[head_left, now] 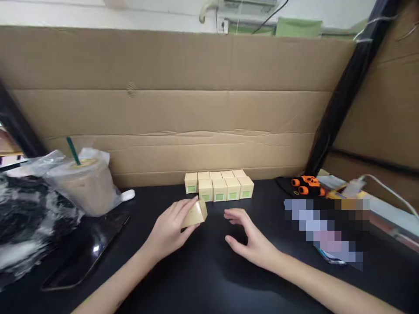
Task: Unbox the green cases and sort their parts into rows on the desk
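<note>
Boxes (219, 191) sit in two rows (back count's hard to tell), left hand (170, 226) gripping one unplaced box (195, 214), right hand (252, 243) half-open, empty.

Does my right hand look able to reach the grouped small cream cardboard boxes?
Probably yes: your right hand is open and empty, and nothing visibly blocks its way over the black tabletop to those boxes.
</note>
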A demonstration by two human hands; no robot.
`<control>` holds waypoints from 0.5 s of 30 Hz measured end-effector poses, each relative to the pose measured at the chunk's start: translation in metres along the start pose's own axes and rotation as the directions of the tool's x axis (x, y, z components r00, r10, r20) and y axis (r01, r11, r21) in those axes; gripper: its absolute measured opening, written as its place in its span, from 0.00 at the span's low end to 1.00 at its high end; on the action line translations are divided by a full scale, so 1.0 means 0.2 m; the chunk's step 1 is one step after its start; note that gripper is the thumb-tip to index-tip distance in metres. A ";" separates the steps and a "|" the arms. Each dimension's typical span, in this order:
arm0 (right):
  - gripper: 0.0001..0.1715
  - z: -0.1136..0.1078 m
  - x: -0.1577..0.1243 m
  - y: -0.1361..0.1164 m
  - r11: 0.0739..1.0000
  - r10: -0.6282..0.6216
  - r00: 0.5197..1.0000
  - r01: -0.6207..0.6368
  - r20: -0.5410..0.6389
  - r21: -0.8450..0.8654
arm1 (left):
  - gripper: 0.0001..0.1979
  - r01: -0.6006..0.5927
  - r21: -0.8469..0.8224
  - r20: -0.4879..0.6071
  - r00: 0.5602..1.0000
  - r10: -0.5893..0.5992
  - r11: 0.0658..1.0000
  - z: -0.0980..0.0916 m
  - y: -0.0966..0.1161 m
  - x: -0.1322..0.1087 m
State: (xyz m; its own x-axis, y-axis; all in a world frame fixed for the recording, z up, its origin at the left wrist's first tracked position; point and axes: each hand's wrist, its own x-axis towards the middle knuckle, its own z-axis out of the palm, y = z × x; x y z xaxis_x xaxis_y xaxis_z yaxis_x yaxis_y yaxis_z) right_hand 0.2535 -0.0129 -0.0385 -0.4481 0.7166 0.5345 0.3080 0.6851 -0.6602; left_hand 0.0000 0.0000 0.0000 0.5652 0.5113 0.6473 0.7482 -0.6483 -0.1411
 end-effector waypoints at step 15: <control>0.45 0.03 0.01 -0.02 0.984 -0.030 0.996 0.044 0.084 -0.171 | 0.26 -0.167 -0.165 0.017 0.985 0.172 0.972 0.03 0.11 -0.04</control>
State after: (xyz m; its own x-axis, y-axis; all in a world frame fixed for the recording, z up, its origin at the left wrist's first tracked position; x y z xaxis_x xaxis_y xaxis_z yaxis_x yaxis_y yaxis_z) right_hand 0.2467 -0.0144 -0.0377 -0.5259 0.6820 0.5083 0.4266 0.7284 -0.5361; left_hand 0.0141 -0.0158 -0.0135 0.6914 0.4012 0.6008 0.5753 -0.8088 -0.1219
